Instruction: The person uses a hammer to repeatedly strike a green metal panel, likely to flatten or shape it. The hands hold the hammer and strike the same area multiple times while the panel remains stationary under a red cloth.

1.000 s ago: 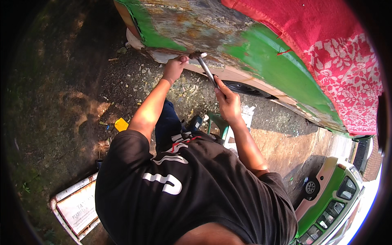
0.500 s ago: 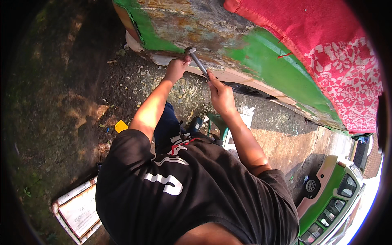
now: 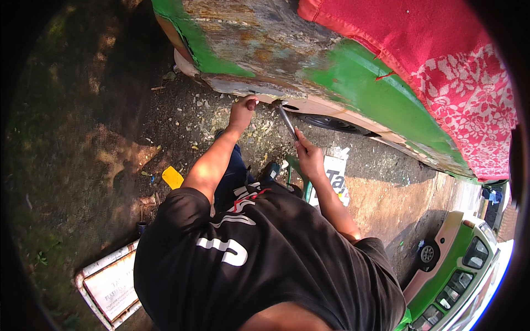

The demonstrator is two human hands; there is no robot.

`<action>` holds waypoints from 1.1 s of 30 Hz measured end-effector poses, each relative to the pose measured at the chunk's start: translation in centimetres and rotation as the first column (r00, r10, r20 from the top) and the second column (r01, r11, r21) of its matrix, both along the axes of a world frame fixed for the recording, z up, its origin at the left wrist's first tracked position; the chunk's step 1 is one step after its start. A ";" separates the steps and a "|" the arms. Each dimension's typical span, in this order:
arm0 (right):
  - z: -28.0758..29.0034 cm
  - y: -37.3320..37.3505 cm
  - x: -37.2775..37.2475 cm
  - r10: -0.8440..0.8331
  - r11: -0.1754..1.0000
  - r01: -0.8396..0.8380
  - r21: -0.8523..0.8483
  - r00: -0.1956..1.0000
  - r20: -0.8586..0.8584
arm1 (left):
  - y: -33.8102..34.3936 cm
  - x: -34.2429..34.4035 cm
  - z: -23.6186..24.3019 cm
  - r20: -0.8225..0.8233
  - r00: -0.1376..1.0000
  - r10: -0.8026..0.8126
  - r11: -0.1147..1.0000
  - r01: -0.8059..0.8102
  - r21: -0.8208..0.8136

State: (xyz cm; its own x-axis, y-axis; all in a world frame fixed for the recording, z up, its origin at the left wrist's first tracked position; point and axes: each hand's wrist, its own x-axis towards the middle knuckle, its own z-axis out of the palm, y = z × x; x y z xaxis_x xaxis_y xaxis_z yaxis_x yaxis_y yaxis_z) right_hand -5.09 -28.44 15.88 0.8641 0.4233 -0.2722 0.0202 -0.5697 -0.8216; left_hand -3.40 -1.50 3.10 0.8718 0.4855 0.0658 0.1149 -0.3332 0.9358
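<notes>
My right hand (image 3: 310, 159) is wrapped around the handle of a hammer (image 3: 287, 122). The hammer's head is beside the lower edge of a vehicle body (image 3: 359, 77), to the right of my left hand. My left hand (image 3: 240, 117) is closed at that same edge, around a tool with a rounded reddish-brown handle end (image 3: 252, 104). The rest of that tool is hidden, so I cannot tell its kind. Green paint on the body gives way to bare, rusty and scraped metal, with a pale strip along the bottom.
A red cloth with white flowers (image 3: 464, 88) drapes over the vehicle. Paint chips litter the ground under my hands. A yellow piece (image 3: 173, 177) lies left, and a green stool (image 3: 298, 172) stands near my legs. A white framed board (image 3: 110, 289) and a parked green van (image 3: 461, 276) are behind.
The hammer has come down and right, away from my left hand. Both hands sit lower, and the left one has tilted so the handle end shows.
</notes>
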 end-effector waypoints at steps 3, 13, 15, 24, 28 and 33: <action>0.4 -1.6 0.2 -0.074 0.997 0.076 0.018 0.992 -0.099 | -0.1 -0.7 -1.1 0.117 0.993 -0.022 0.999 0.019 0.028; -0.4 -4.7 0.3 -0.173 0.973 0.192 0.130 0.974 -0.149 | -1.9 -3.1 -0.7 0.193 0.979 -0.069 0.991 0.044 0.127; -0.7 -4.9 0.3 -0.174 0.970 0.195 0.149 0.974 -0.145 | -1.8 -2.6 0.2 0.198 0.976 -0.094 0.990 0.072 0.118; -0.9 -5.5 -0.1 -0.176 0.965 0.199 0.168 0.974 -0.145 | -2.3 -1.3 2.9 0.111 0.925 -0.364 0.906 0.324 0.272; -1.1 -6.1 -0.5 -0.211 0.963 0.234 0.132 0.962 -0.171 | -3.1 -0.6 4.4 -0.002 0.927 -0.374 0.898 0.363 0.248; -1.5 -6.7 -1.0 -0.214 0.966 0.230 0.121 0.968 -0.130 | -2.7 0.1 2.6 -0.074 0.919 -0.387 0.806 0.376 0.458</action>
